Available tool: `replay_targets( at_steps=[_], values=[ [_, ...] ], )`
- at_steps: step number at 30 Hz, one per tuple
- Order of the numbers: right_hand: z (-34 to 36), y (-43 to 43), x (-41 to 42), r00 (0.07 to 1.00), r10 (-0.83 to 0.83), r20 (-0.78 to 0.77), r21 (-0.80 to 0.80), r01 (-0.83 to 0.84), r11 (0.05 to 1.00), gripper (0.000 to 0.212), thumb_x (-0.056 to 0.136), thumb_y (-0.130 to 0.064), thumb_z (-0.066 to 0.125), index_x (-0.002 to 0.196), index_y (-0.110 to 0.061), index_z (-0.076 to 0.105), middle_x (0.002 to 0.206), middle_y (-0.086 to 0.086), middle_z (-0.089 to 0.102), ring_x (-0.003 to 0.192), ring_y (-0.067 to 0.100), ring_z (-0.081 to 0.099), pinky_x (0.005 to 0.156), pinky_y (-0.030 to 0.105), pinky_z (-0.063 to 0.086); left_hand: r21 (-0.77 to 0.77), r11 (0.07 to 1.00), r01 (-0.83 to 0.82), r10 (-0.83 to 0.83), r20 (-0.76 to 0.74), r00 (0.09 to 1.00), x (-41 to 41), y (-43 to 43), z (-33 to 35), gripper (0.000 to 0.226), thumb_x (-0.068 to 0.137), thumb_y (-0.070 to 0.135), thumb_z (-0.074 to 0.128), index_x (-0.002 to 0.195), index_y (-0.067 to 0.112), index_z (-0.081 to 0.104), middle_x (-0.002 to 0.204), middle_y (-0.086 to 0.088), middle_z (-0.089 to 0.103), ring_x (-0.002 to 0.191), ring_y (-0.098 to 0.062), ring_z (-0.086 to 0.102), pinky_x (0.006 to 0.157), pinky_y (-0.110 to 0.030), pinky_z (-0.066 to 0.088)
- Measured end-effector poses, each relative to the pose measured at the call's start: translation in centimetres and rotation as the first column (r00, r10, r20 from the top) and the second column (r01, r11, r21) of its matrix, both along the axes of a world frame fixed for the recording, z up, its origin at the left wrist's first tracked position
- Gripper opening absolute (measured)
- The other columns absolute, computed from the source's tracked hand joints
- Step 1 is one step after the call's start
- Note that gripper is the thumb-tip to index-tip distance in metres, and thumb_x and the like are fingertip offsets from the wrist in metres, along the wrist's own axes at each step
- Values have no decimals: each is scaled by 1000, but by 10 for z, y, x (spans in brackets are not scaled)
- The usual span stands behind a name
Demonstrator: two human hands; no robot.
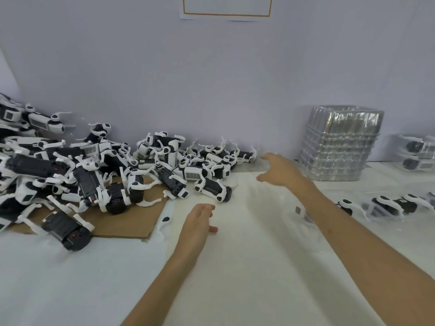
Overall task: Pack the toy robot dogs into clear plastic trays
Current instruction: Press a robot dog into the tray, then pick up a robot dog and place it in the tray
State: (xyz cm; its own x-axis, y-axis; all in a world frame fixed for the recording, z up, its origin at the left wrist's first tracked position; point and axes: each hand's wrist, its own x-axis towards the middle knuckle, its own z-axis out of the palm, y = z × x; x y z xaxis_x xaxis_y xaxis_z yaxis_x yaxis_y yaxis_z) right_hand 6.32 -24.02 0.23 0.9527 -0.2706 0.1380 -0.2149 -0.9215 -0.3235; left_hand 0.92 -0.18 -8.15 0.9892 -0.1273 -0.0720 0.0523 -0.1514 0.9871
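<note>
Nearest, two bare arms reached out over the white tabletop (235,267). The left hand (199,221) hung low over it, just beside the near edge of the heap. Its grip was loose, with the fingers a little bent and the thumb out, and it held nothing. I think it was waiting to pick up a dog.

A bit farther and to the right, the right hand (281,171) reached toward the far end of the heap. Its grip was apart, with the fingers spread wide and nothing in it. It looked ready to grab one of the dogs by the wall.

To the right of that arm, a few dogs (390,204) lay in what looked like clear trays, but that part was blurry, so I can't be sure.

The toy robot dogs (94,175) lay in a big messy heap on the left, partly on a flat brown cardboard (131,222). None was in a hand yet. The heap sat close, so both hands could reach it.

Farther right stood a stack of clear plastic trays (341,147), near enough to take one. Past it, at the far right, packed trays (417,149) were piled out of the way. Behind it all was a plain wall (188,78).
</note>
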Motion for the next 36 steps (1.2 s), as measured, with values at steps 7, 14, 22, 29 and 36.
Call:
replay_targets(
  at_steps=[7, 14, 22, 29, 36],
  values=[
    [-17, -42, 18, 972, -138, -192, -212, 96, 972, 22, 81, -31, 73, 79, -9, 69, 79, 0, 67, 77, 19, 61, 79, 32, 46, 2, 1000, 6, -6, 14, 1000, -1, 1, 2, 22, 104, 33, 42, 101, 32, 63, 109, 8, 60, 70, -5, 69, 69, -26, 39],
    [8, -23, 0, 958, -80, 277, -86, 107, 990, 13, 86, -21, 66, 97, -23, 73, 99, -5, 72, 105, 25, 61, 106, 38, 29, -32, 993, 114, -114, -5, 993, -8, 4, 10, 24, 101, 28, 51, 101, 26, 75, 104, 6, 73, 74, -6, 68, 66, -19, 42],
    [-25, 64, -96, 764, 175, 621, 178, -355, 918, 22, 76, -20, 70, 96, -28, 66, 108, -13, 66, 112, 15, 56, 106, 49, 38, -353, 915, 195, -152, 146, 977, -11, 6, 21, 42, 85, 47, 65, 121, 26, 68, 113, 4, 75, 97, -14, 71, 78, -26, 52],
    [-73, 81, -117, 797, 204, 568, 295, -429, 854, 26, 76, -36, 65, 101, -32, 65, 104, -30, 62, 114, -6, 49, 106, 40, 38, -426, 891, 160, -102, 155, 983, -5, 9, 14, 14, 93, 19, 64, 101, 10, 72, 90, -6, 76, 80, -16, 71, 72, -22, 54],
    [-64, 86, -116, 790, 178, 586, 430, -490, 758, 27, 79, -57, 69, 90, -33, 69, 84, -16, 72, 88, 3, 69, 88, 29, 50, -374, 890, 262, -184, 231, 955, -8, 6, 13, 26, 76, 26, 73, 87, 2, 70, 78, -13, 74, 59, -20, 66, 65, -23, 55]
  ],
)
